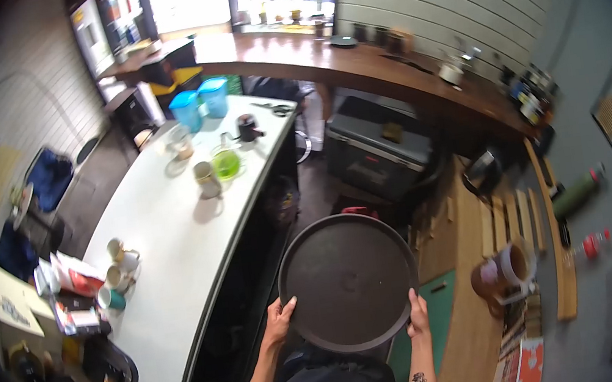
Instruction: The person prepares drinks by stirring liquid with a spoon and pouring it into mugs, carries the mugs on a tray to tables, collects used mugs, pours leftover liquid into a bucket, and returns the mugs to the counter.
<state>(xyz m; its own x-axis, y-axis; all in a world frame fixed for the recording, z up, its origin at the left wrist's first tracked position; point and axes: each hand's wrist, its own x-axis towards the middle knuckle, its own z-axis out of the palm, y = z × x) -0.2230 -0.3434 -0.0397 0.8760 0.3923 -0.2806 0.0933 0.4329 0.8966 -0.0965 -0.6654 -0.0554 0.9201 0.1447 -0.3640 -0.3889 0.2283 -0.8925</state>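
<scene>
A round dark brown serving tray (348,281) with a raised rim is held out flat in front of my body. My left hand (282,321) grips its left edge, the thumb lying over the rim. On the opposite side my right hand (417,315) is closed on the right edge, with its thumb along the rim. The fingers of both hands are mostly hidden beneath the tray. Nothing lies on the tray's surface.
Left of me runs a white counter (166,231) with a green glass cup (226,163), a mug (206,179), blue containers (214,97) and several cups. A dark cooler box (376,140) stands ahead. To my right, a wooden shelf (457,272) holds a brown pitcher (496,274).
</scene>
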